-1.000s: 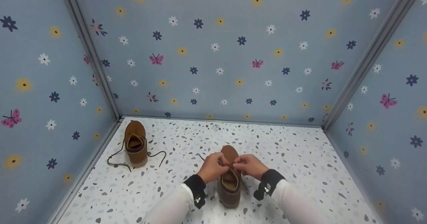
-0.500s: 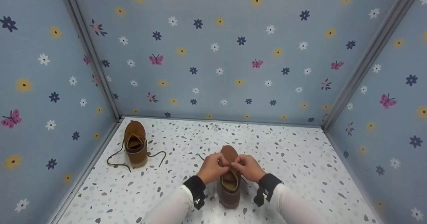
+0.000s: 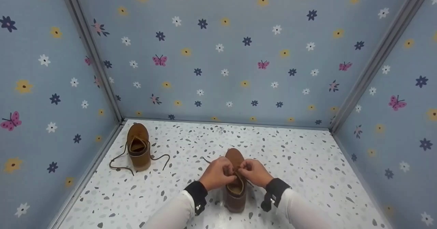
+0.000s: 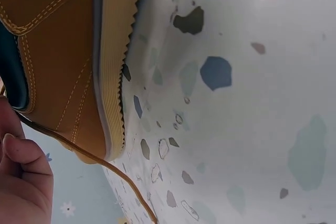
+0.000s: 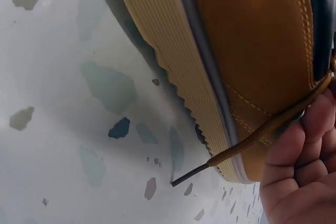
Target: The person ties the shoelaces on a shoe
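Note:
A brown lace-up shoe (image 3: 235, 201) stands upright on the floor between both hands, toe pointing away from me. My left hand (image 3: 216, 175) is over the left side of its lacing, thumb and fingers curled at the brown shoelace (image 4: 86, 153); what lies between the fingertips is partly hidden. On the other side, my right hand (image 3: 256, 173) pinches the lace close to the top of the opening. One lace end (image 5: 241, 144) hangs over the shoe's side in the right wrist view. In the left wrist view another length trails down to the floor.
A matching brown shoe (image 3: 140, 162) stands at the back left, its untied laces (image 3: 119, 168) spread on both sides. The speckled white floor (image 3: 290, 154) is bounded by blue flowered panels (image 3: 239, 92) at the back and both sides.
My left hand has shifted slightly left and turned, its thumb now farther below the index finger. The right hand moved a little inward, then stayed nearly still. Both shoes stay put.

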`<state>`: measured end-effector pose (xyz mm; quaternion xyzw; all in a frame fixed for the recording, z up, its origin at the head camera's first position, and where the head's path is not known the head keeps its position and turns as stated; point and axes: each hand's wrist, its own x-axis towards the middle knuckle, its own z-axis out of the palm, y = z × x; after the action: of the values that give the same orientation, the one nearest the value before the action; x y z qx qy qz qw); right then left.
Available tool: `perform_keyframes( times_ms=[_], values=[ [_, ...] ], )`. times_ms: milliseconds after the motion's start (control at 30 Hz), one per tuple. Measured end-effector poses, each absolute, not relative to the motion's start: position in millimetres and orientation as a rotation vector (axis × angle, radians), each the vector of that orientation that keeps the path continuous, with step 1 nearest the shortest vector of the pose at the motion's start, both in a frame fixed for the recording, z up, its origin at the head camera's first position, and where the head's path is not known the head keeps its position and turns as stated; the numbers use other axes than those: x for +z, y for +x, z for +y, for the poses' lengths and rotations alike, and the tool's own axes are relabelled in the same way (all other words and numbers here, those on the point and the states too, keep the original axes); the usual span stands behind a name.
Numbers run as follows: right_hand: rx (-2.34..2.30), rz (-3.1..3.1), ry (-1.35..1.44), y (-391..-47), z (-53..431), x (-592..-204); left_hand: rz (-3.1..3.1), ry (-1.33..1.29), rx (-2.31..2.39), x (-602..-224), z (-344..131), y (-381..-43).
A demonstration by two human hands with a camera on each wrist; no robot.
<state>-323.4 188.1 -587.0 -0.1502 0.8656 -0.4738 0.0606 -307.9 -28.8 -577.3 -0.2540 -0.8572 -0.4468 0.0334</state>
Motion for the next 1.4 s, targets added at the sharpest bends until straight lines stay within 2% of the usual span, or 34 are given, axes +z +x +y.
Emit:
perform_keyframes(
  times_ms=[433, 767, 1400],
  values=[
    [-1.467, 2.681, -0.424, -318.1, 185.0, -594.9, -2.571, -0.807, -1.472, -572.5, -39.3, -313.3],
    [-1.479, 2.694, -0.439, -316.5, 185.0, -596.4, -2.741, -0.619, -1.526, -564.5, -44.6, -333.2],
    [-1.506, 2.68, -0.478, -314.3, 185.4, -597.0, -2.999, -0.718, -1.394, -556.0, -20.5, -347.5]
  ],
)
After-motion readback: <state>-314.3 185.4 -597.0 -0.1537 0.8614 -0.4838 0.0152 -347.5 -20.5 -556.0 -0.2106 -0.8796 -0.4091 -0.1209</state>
